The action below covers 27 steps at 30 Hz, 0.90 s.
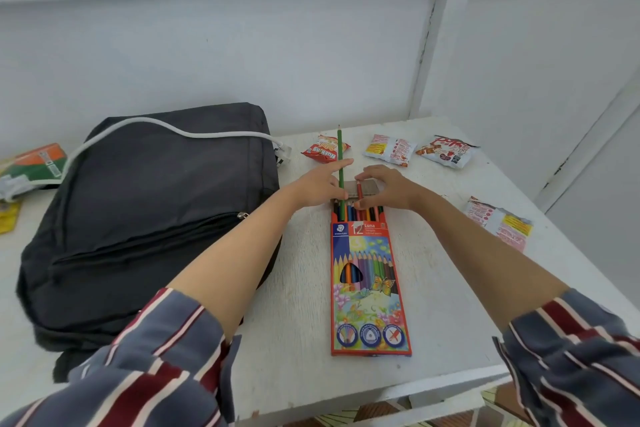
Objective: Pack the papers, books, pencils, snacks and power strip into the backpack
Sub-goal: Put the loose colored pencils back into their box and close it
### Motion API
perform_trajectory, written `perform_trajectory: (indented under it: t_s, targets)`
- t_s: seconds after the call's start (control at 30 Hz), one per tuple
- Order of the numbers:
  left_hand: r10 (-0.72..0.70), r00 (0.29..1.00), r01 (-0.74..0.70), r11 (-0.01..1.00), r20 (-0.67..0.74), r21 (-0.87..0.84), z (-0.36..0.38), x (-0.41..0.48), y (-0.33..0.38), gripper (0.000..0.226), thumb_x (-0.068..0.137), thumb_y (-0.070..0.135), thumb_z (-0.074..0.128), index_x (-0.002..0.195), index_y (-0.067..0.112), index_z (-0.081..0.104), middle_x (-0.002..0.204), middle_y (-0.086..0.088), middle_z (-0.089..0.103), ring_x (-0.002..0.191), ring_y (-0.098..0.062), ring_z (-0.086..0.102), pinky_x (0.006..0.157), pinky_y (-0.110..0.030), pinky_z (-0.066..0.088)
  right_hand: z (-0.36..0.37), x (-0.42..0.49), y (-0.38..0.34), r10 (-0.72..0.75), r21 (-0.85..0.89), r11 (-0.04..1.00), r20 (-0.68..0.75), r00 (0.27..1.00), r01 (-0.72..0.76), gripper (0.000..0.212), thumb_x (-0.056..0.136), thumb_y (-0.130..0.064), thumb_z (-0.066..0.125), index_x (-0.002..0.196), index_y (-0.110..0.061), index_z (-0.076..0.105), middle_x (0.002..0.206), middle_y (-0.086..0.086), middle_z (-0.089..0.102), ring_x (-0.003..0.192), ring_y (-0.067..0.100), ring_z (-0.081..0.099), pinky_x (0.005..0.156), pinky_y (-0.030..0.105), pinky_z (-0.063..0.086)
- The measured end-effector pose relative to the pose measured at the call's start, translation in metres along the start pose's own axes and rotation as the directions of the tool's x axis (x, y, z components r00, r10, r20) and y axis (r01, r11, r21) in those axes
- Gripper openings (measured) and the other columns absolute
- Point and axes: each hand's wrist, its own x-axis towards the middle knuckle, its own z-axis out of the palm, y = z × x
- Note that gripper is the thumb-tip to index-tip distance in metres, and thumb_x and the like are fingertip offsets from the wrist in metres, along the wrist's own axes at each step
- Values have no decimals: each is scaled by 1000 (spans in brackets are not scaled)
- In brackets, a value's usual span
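Now the left hand (317, 185) pinches a slim green pencil (340, 149) while the right hand (386, 189) pinches a red pencil (359, 191) at the flat cardboard pencil box's (369, 288) open end.

Your left forearm (242, 243) comes in from 7 o'clock and your right forearm (478, 246) from 5 o'clock, both bare and converging toward 12, so the hands nearly meet with palms turned down. Your left hand (320, 185) keeps its index finger straight, pointing to 1 o'clock, while the thumb and other fingers close on a green pencil (340, 152). Your right hand (388, 189), just beside it at 3 o'clock, is curled, pinching a red pencil (359, 191) between index fingertip and thumb.
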Motion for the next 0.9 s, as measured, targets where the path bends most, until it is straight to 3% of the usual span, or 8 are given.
perform_trajectory:
  t_s: [0.07, 0.23, 0.37, 0.5, 0.7, 0.9]
  targets:
    - [10, 1000, -10, 1000, -2, -6, 0, 0, 0, 71, 89, 8, 59, 147, 26, 22, 73, 1, 55, 73, -9, 53, 75, -21, 40, 0, -3, 2, -12, 10, 1000, -12, 1000, 12, 65, 76, -33, 75, 134, -25, 46, 151, 2, 27, 138, 20, 24, 111, 39, 22]
    - [2, 1000, -2, 1000, -1, -26, 1, -2, -1, 71, 89, 8, 59, 147, 27, 22, 80, -1, 57, 90, -16, 55, 89, -28, 38, 0, -10, 4, -25, -56, 998, -3, 1000, 25, 68, 76, -39, 73, 138, -28, 44, 155, -1, 19, 142, 22, 16, 114, 52, 18]
    - [6, 1000, -6, 1000, -9, -24, 3, -2, -1, 71, 89, 8, 59, 147, 27, 22, 82, -1, 57, 90, -17, 54, 92, -28, 38, 1, -16, 6, -24, -38, 999, -8, 1000, 24, 63, 75, -38, 74, 132, -29, 50, 155, -1, 21, 142, 22, 18, 113, 54, 19]
    - [4, 1000, -4, 1000, -9, -26, 4, -2, -1, 71, 89, 7, 58, 147, 27, 22, 81, -1, 57, 88, -15, 55, 85, -24, 37, 2, -20, 9, -26, 11, 1000, -25, 999, 26, 48, 75, -36, 75, 120, -30, 60, 152, -1, 27, 140, 21, 23, 112, 55, 20]
    - [13, 1000, -13, 1000, -10, -19, 5, -3, 0, 71, 89, 6, 58, 147, 27, 22, 99, -10, 58, 97, -18, 54, 85, -24, 36, 2, -21, 10, -28, 30, 999, -33, 999, 29, 30, 80, -30, 71, 110, -27, 68, 150, 1, 31, 135, 24, 31, 110, 54, 25]
    - [44, 998, -45, 998, -45, -35, 6, 2, -4, 71, 89, 7, 59, 146, 27, 23, 80, -4, 55, 89, -17, 53, 79, -24, 40, 5, -21, 12, -30, 80, 996, -53, 998, 35, 26, 81, -24, 70, 106, -28, 69, 148, 4, 33, 131, 24, 35, 109, 49, 30]
